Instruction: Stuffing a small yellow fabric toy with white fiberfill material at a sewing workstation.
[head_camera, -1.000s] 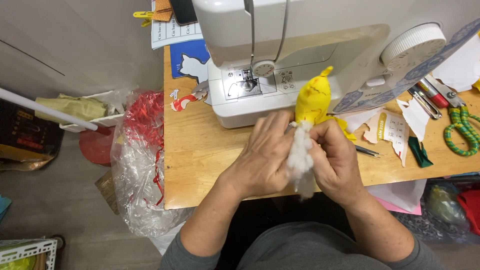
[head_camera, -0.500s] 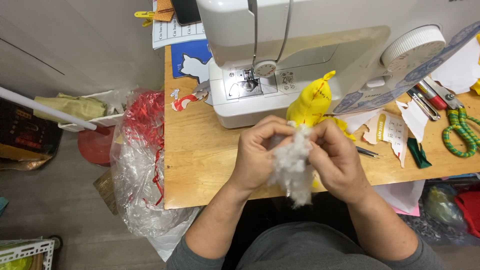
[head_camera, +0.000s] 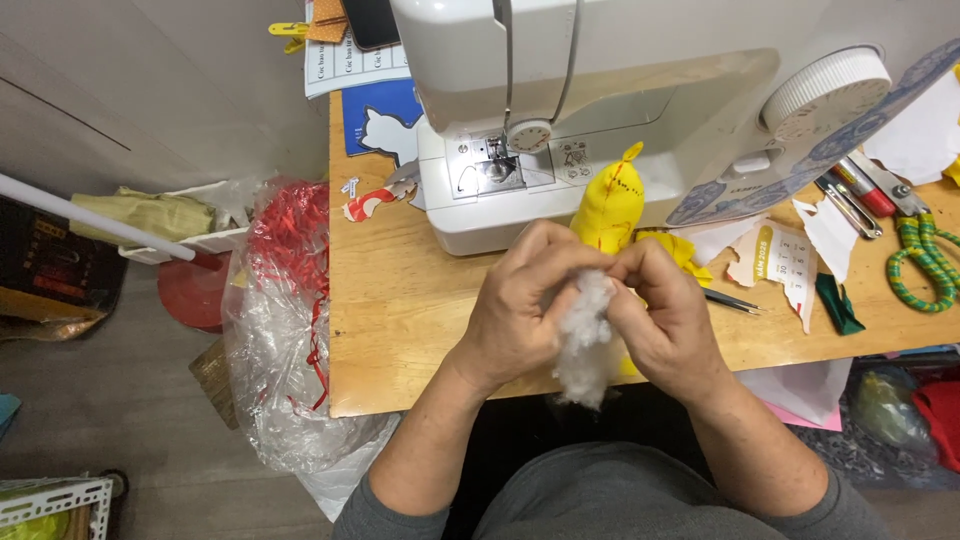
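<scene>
Hands meet over the near edge of the wooden table (head_camera: 400, 330); left hand (head_camera: 525, 315) and right hand (head_camera: 665, 320) both pinch a tuft of white stuffing (head_camera: 585, 340) between them; a yellow fabric toy (head_camera: 610, 205) stands just behind, against the white sewing machine (head_camera: 600, 100); bare tabletop lies to the left.
</scene>
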